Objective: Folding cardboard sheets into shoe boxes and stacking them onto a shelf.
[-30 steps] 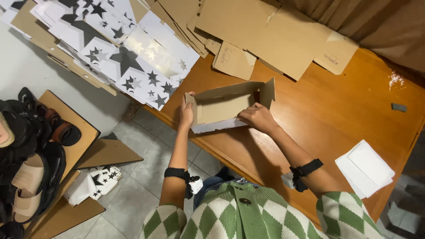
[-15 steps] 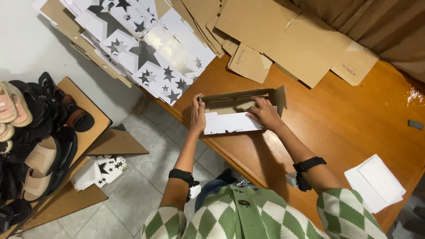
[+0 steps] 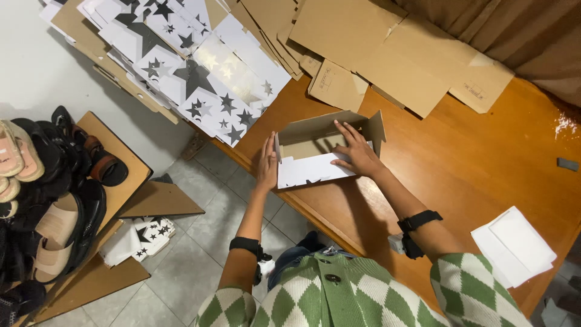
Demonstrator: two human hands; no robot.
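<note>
From the head view, a half-folded cardboard box (image 3: 327, 148) sits at the near edge of the wooden counter (image 3: 484, 157), its long axis running left to right between the hands. The left hand (image 3: 266, 162) lies flat and open against the box's left end wall. The right hand (image 3: 356, 151), fingers spread, reaches over the white front flap and presses down inside. Both touch it; the right sits deeper. Star-printed flat sheets (image 3: 200, 72) lie just beyond, plain cardboard blanks (image 3: 387, 48) further right.

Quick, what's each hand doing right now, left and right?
Left hand: open, palm flat against the end of the cardboard box.
Right hand: open, fingers spread, pressing on the box's near wall.
</note>
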